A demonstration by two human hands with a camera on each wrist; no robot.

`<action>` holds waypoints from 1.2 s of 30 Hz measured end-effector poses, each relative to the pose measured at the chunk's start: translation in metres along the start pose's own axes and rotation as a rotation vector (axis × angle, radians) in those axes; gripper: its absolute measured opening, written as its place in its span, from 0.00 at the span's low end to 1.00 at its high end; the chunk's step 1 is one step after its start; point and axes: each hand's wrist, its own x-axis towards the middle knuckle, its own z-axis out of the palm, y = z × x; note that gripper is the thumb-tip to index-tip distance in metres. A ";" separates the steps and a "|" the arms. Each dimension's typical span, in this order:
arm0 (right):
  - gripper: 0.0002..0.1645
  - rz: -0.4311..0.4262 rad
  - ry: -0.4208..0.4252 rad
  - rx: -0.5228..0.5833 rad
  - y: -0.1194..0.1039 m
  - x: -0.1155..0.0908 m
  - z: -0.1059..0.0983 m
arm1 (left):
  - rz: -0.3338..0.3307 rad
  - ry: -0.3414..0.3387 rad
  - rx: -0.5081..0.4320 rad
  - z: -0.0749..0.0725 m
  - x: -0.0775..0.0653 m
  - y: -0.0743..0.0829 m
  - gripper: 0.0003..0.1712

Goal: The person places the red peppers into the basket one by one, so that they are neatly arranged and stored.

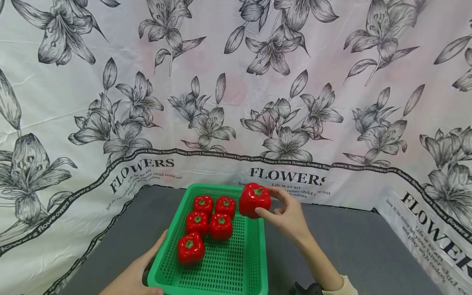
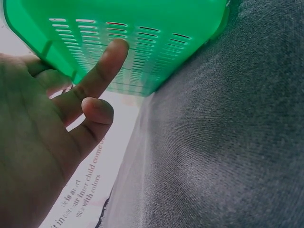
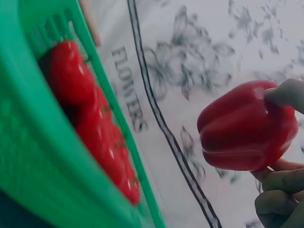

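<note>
My right hand (image 1: 289, 215) pinches a red bell pepper (image 1: 254, 200) between thumb and fingers, over the far right corner of a green slotted basket (image 1: 225, 272). In the right wrist view the held bell pepper (image 3: 247, 126) lies sideways, thumb near its stem end. Several more red bell peppers (image 1: 191, 248) sit in the basket's left half, most with green stems up. At the basket's near left corner, my left hand (image 1: 134, 268) grips its rim. The left wrist view shows two fingers (image 2: 95, 80) of it beside the slotted wall, others by the rim.
A dark grey tabletop (image 1: 343, 246) lies under the basket. White cloth (image 1: 236, 123) printed with flowers and lettering hangs behind and along both sides. A black object (image 1: 307, 289) shows by the right wrist, near a cream sleeve (image 1: 343, 287).
</note>
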 end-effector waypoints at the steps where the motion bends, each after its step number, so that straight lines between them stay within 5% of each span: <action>1: 0.34 -0.005 -0.021 0.001 -0.002 0.000 0.006 | -0.009 0.000 0.000 0.000 0.000 -0.001 0.68; 12: 0.35 0.059 -0.187 -0.180 -0.003 -0.017 0.061 | 0.034 0.012 0.013 0.003 0.002 0.002 0.65; 21: 0.38 0.055 -0.334 -0.266 0.011 -0.029 0.075 | -0.033 -0.005 -0.037 0.000 0.002 0.003 0.67; 28: 0.37 0.110 -0.409 -0.355 0.017 -0.032 0.085 | 0.007 0.024 0.080 -0.002 0.000 -0.002 0.67; 36: 0.37 0.090 -0.451 -0.507 0.017 -0.033 0.093 | 0.033 -0.017 -0.060 0.002 -0.001 0.003 0.65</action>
